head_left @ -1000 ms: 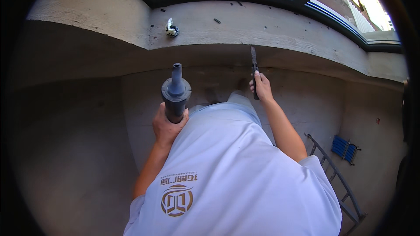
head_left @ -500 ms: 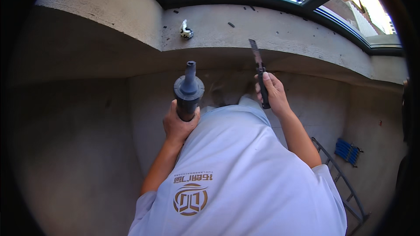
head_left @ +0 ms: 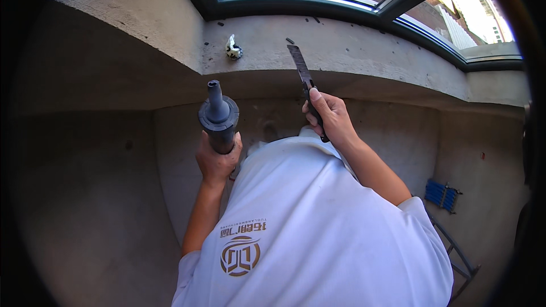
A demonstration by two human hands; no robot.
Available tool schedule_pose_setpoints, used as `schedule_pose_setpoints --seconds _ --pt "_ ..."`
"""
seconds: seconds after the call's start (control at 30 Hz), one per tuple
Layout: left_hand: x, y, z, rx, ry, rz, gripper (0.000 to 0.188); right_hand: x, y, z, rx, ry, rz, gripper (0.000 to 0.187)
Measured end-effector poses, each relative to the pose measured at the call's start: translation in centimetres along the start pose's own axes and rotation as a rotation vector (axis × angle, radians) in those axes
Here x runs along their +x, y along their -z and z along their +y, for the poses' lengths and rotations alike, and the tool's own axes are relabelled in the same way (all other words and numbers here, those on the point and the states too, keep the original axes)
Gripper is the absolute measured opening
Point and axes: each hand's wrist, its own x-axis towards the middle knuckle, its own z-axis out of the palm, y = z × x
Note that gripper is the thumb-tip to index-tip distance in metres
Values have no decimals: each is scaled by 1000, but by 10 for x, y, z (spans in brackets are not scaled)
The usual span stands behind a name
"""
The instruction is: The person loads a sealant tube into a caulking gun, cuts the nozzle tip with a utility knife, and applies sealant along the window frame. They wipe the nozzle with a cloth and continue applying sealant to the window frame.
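Observation:
My left hand [head_left: 218, 159] is closed around the dark barrel of a caulking gun [head_left: 219, 117], its grey nozzle pointing up and away from me. The gun's lower part is hidden behind the hand and my shirt. In my right hand [head_left: 330, 115] is a black utility knife [head_left: 310, 88], with my thumb along the handle and a long, dark-stained blade out. The blade's tip reaches up over the front edge of the concrete sill [head_left: 364, 51]. Both tools are apart from each other.
A crumpled white wad with black smears [head_left: 233, 48] lies on the sill, with small dark scraps [head_left: 290, 41] about. Beyond stands a dark window frame [head_left: 296, 7]. At the lower right are a blue slatted object [head_left: 442, 194] and a grey metal ladder-like frame [head_left: 458, 256].
Both hands with their tools have shifted left in the picture, and the knife leans further left. The view itself has also moved slightly.

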Motion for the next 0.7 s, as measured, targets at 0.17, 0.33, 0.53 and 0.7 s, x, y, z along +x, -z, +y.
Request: schedule_pose_setpoints --seconds 0.17,0.33,0.53,0.7 --pt "4 -6 3 -24 -12 -9 47 0 1 0 125 58 -64 35" --pt "9 -14 8 -26 -44 2 46 -3 3 -1 189 95 -147 32" --pt "21 -24 9 -78 -78 8 46 -11 -7 -23 182 114 -83 36" --pt "40 -27 29 -75 -169 29 51 -8 -36 -57 39 420 -56 47"
